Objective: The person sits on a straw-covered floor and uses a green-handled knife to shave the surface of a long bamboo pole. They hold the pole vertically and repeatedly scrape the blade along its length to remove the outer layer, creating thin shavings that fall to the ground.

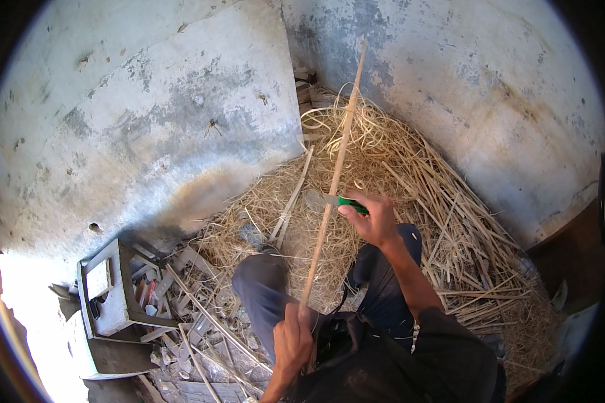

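A long, narrow strip of pale wood, perhaps bamboo (341,151), slants from my lap up and away toward the wall corner. Near its lower end my left hand (293,339) is closed around it, by my left knee. My right hand (372,218) grips a green-handled knife (351,204) about midway along the strip. The knife's short blade lies against or across the strip; whether it cuts in is too small to tell. Thin curled shavings (363,124) hang about the strip's far part.
Straw-like shavings (383,158) and a heap of split strips (464,228) cover the floor ahead and right. Stained walls (202,87) meet in the far corner. At left stands a worn wooden box frame (117,295) holding small items, with wood scraps (195,329) beside it.
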`<move>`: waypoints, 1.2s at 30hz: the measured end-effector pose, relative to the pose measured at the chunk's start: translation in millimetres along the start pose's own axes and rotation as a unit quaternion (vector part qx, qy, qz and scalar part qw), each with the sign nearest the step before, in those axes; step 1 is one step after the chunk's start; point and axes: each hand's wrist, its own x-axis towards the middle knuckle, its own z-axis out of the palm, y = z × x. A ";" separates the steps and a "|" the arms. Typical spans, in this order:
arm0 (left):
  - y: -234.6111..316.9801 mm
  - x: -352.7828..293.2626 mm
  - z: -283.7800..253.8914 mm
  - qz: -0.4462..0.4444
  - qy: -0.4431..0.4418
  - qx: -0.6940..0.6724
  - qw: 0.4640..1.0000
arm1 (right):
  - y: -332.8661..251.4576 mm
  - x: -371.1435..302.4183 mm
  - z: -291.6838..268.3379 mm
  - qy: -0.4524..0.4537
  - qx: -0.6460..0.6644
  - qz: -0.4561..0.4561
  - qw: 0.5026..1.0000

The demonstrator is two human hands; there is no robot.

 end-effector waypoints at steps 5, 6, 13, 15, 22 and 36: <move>1.4 -1.0 0.7 0.005 -0.009 -0.001 1.000 | 0.6 4.7 -9.7 -0.056 -0.022 0.024 0.998; 1.5 -0.9 0.5 0.006 -0.008 0.004 1.000 | 1.5 6.9 -9.5 -0.047 -0.021 0.014 0.999; -0.5 -2.8 -2.7 0.013 -0.006 0.026 1.000 | 14.1 13.9 -6.7 -0.018 -0.049 -0.018 0.998; -3.6 -4.0 -4.6 0.012 -0.011 0.045 0.999 | 24.6 16.1 3.5 0.035 -0.048 -0.058 0.997; -21.0 -27.7 -7.1 -0.028 -0.049 0.075 0.996 | 107.2 66.0 -24.9 -0.004 -0.186 0.082 0.979; -27.3 26.0 -10.5 -0.156 -0.153 -0.338 0.915 | -16.6 -11.3 2.5 -0.101 0.077 0.093 0.988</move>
